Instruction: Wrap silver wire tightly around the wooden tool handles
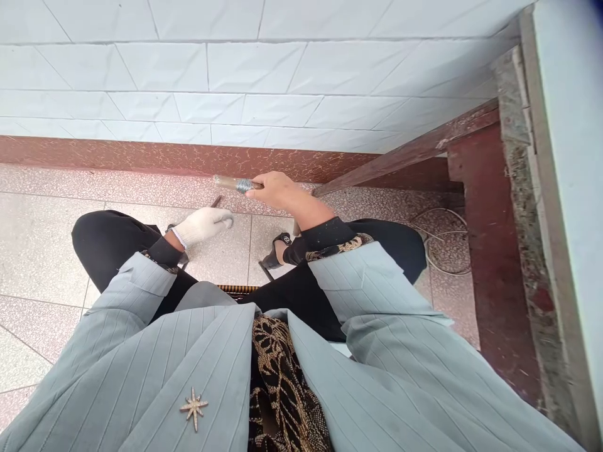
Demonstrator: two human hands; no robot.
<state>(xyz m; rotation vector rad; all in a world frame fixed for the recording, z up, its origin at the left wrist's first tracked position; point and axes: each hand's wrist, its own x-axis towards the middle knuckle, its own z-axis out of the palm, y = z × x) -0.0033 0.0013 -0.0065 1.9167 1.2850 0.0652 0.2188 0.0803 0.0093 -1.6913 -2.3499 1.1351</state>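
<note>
The right hand point(274, 188) clamps its fingers around a wire-wrapped stick point(229, 182). Nearer the body than that stick, the gloved left hand point(202, 226) curls; its hold I cannot tell.

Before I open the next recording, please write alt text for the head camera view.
A person's bare right hand holds a light-brown, stick-shaped object wound with silvery wire. The left hand, in a white knitted glove, is apart from it, above a speckled pink-and-cream floor by a white-tiled wall.
</note>
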